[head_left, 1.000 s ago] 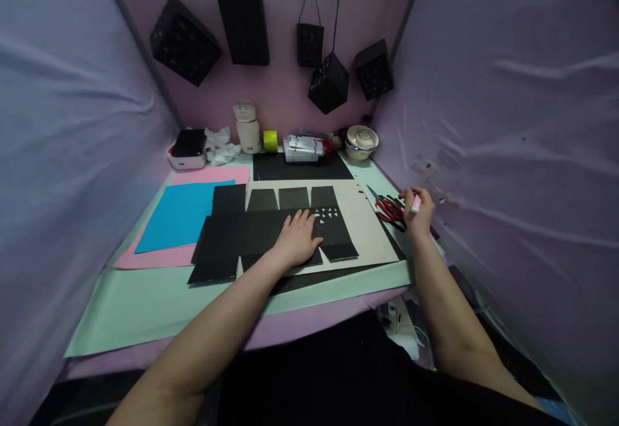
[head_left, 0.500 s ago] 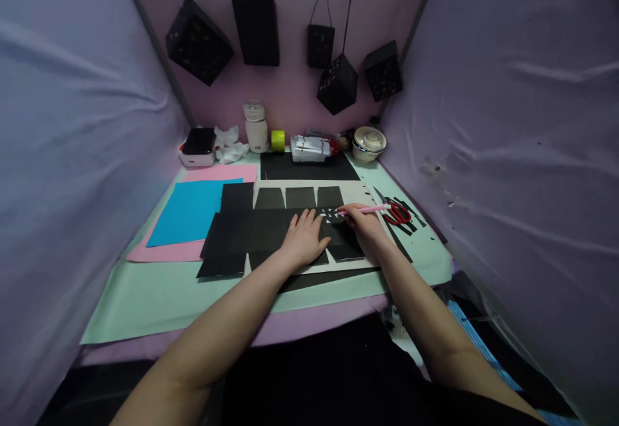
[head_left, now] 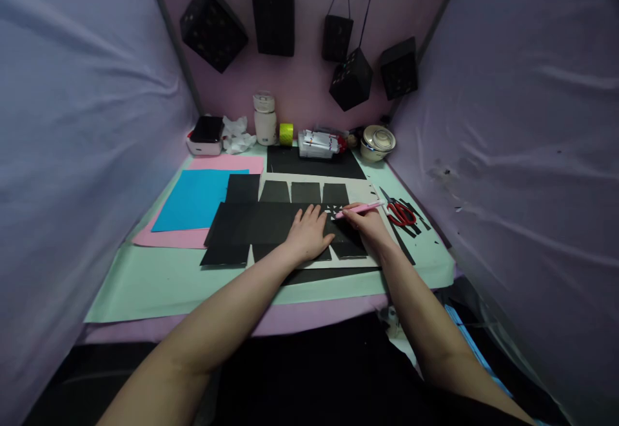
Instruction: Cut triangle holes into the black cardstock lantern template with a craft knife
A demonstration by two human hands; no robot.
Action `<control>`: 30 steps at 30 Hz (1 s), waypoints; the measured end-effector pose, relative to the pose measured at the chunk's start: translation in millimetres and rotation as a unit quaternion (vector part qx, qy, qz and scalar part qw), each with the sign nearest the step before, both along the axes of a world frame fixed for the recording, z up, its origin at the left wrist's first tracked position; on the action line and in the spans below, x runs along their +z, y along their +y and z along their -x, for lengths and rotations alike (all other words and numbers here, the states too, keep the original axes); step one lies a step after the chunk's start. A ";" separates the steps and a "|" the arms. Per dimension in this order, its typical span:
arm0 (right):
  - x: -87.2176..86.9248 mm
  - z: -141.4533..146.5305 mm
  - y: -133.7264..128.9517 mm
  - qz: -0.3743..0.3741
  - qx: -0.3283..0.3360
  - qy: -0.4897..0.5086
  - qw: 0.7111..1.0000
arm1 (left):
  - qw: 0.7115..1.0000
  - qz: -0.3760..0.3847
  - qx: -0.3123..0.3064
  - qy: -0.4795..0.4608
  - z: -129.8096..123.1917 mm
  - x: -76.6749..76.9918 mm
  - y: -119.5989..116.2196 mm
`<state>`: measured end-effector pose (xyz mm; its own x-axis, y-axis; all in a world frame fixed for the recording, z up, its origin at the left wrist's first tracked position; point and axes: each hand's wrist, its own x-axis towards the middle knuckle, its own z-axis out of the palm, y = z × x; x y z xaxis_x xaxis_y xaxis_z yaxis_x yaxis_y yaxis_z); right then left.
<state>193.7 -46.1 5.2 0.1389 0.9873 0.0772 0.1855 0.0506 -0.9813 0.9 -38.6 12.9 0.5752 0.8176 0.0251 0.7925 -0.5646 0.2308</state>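
- Seems, by judgement, at the stage of cutting or marking small shapes in the black card (head_left: 268,223), with a pink pen-shaped tool (head_left: 360,209) angled low over the right part, beside a cluster of pale triangular openings (head_left: 327,211).
- Grips the tool in the right hand (head_left: 365,223), with fingers closed around the front portion and the rear end pointing right.
- Presses on the card's middle with the left hand (head_left: 308,231), open and palm down, gripping nothing, just left of the openings.
- Cannot tell tip contact from a close hover; too small to read.
- Probably calls next for a steady left palm, a short controlled stroke near the openings, and left fingers clear of the tip.
- Lies flat, mostly on a pale board (head_left: 361,188), overlapping a blue sheet (head_left: 193,197) and a pink sheet (head_left: 174,239) on the left, and reaching over the green worktop (head_left: 164,278) at the near left corner.
- Looks dark and stiff, with flaps along far and near edges and tapering gaps between them.
- Has red-handled scissors (head_left: 403,214) and black offcuts (head_left: 422,218) for neighbours, to the right.
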 end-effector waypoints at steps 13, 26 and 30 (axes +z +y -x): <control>-2.0 12.0 1.8 -0.031 -0.060 -0.051 0.996 | 1.000 -0.018 0.003 0.008 -1.5 -4.9 0.5; -0.8 14.6 -1.1 -0.024 -0.078 -0.119 0.990 | 1.000 -0.020 0.005 0.012 -0.7 -3.3 0.0; 0.8 15.4 -1.6 -0.018 -0.069 -0.124 0.990 | 1.000 -0.023 0.004 0.005 -1.1 -4.6 0.2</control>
<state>178.2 -47.7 6.0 0.2444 0.9562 0.1614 0.4281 0.0430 -0.9027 2.0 -38.4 8.3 0.5699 0.8198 0.0564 0.7987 -0.5687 0.1964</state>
